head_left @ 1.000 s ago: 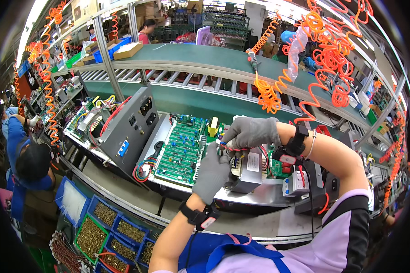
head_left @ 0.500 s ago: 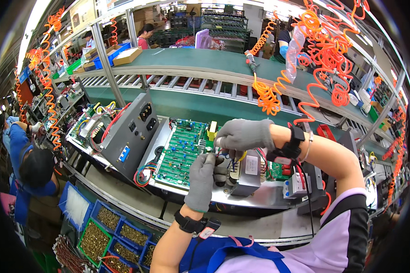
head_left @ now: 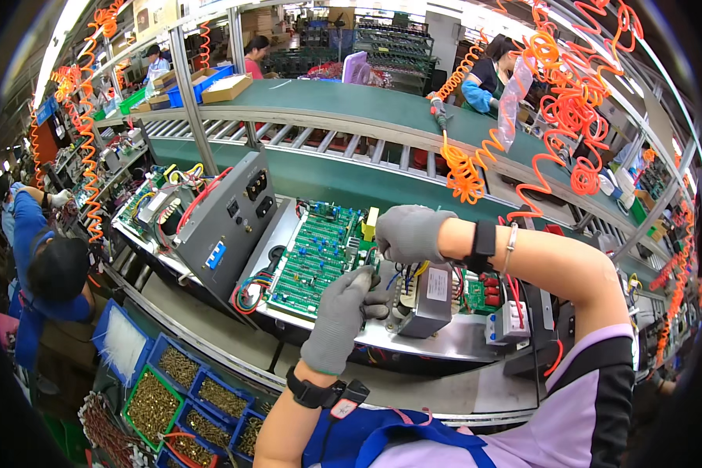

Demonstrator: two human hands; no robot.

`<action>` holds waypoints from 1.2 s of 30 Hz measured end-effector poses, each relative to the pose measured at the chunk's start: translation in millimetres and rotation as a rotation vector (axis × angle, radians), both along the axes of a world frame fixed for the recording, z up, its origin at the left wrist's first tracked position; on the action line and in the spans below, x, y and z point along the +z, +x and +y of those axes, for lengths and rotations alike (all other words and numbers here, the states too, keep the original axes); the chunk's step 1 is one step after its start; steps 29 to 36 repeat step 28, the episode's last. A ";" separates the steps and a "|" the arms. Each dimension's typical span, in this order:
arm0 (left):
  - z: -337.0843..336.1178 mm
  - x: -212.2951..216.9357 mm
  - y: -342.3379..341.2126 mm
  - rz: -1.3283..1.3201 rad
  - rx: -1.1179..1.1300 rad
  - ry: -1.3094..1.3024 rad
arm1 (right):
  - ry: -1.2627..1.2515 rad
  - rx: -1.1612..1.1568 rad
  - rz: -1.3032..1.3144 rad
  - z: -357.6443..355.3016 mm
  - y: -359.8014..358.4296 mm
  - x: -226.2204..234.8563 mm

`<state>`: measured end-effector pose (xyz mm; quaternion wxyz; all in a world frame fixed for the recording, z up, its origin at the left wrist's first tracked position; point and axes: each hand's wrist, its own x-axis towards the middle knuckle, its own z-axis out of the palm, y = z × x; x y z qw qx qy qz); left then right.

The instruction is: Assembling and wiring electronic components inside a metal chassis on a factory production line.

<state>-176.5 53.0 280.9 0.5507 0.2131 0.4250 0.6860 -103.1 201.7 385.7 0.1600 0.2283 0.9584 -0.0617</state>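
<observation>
Both my hands wear grey gloves and work at the right edge of a green circuit board [head_left: 313, 261] set in an open metal chassis. My left hand [head_left: 342, 312] comes from the near side, thumb and forefinger pinched together by the board's edge. Above it my right hand [head_left: 415, 234] is curled closed, knuckles up, beside a yellow block component [head_left: 370, 223]. Whatever either hand grips is too small or hidden. Just right of the fingers are blue and yellow wires and a grey-cased transformer [head_left: 427, 300].
A second chassis with an upright grey panel [head_left: 230, 214] stands at left. Blue bins of brass-coloured hardware [head_left: 220, 398] and a green bin [head_left: 152, 409] lie near left. Orange coiled hoses [head_left: 464, 175] hang over the far conveyor [head_left: 327, 105]. A co-worker in blue [head_left: 58, 265] is at far left.
My right hand has rolled over slightly, its knuckles more upward. The left hand has shifted a little left and nearer to me, and the fingers of the two hands are farther apart.
</observation>
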 end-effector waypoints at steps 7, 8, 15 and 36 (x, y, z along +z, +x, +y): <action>-12.1 5.5 -1.6 0.177 -0.115 -0.027 | 0.183 0.001 -0.248 10.0 -26.8 -5.6; -14.1 2.1 -2.2 0.166 -0.115 -0.031 | 0.178 0.003 -0.259 12.9 -28.1 -8.1; -35.1 -31.4 32.2 0.973 0.255 0.336 | 0.030 -0.125 -0.184 19.1 -26.2 -15.2; -53.6 -71.4 45.9 0.794 0.118 0.320 | 0.046 -0.084 -0.300 24.5 -48.3 -30.6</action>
